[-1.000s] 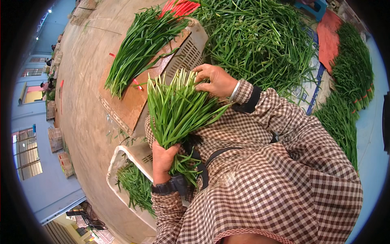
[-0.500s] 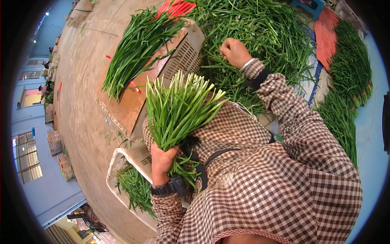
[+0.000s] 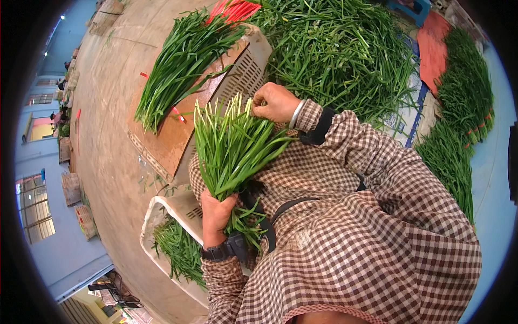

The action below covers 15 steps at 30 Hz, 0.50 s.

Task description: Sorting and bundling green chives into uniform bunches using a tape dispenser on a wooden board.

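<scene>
My left hand (image 3: 217, 216) is closed round the middle of a fanned bunch of garlic chives (image 3: 232, 156). The pale stem ends point up and away, and the green leaf ends hang below the fist. At the right side of those pale ends, my right hand (image 3: 274, 103) has its fingers pinched on the stems; the fingertips are partly hidden. Beyond it, a large loose heap of garlic chives (image 3: 340, 59) spreads out.
A brown board (image 3: 162, 146) rests on an upturned plastic crate (image 3: 259, 48), carrying a laid-out bunch of chives (image 3: 183, 70) and red ties (image 3: 232, 11). A white crate (image 3: 148, 227) with chive leaves stands at lower left. Tied bundles (image 3: 467, 86) lie at right beside red cloth (image 3: 433, 48).
My right hand has come from above the loose heap, moving left and nearer, to the pale ends of the held bunch. The left hand keeps its grip in place.
</scene>
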Tool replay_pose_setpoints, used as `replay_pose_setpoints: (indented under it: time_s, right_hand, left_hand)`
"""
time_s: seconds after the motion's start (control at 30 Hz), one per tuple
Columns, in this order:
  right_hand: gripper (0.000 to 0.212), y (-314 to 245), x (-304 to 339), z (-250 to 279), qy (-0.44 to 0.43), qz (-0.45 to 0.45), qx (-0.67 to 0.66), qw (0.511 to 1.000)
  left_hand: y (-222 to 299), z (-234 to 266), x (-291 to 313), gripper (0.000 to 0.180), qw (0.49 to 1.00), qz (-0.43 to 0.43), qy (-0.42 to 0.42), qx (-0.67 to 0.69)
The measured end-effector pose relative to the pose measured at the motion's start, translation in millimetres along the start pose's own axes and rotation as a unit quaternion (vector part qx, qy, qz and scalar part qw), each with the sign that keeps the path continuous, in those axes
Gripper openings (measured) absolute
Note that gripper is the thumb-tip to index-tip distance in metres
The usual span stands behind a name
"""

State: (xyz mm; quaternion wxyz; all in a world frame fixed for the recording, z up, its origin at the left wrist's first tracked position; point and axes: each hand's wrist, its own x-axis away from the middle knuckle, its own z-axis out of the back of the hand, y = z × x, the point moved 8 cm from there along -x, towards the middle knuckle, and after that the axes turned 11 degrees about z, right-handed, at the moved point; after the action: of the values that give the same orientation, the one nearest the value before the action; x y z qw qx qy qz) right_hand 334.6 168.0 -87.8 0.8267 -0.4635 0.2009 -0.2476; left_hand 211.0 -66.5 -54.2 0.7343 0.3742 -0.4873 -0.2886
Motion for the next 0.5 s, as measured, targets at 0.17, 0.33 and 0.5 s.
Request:
replay_pose_setpoints:
  time_s: [0.17, 0.33, 0.5]
  right_hand:
    - [0.013, 5, 3, -11, 0.067, -0.020, 0.097, 0.993]
    - [0.016, 14, -3, 7, 0.118, 0.027, 0.166, 0.979]
    - [0.024, 76, 3, 98, 0.173, -0.125, 0.168, 0.962]
  left_hand:
    - [-7, 2, -3, 0.030, 1.000, 0.003, -0.001, -0.018]
    - [3, -2, 1, 0.022, 1.000, 0.006, 0.011, -0.010]
    - [5, -2, 2, 0.022, 1.000, -0.008, 0.011, -0.015]
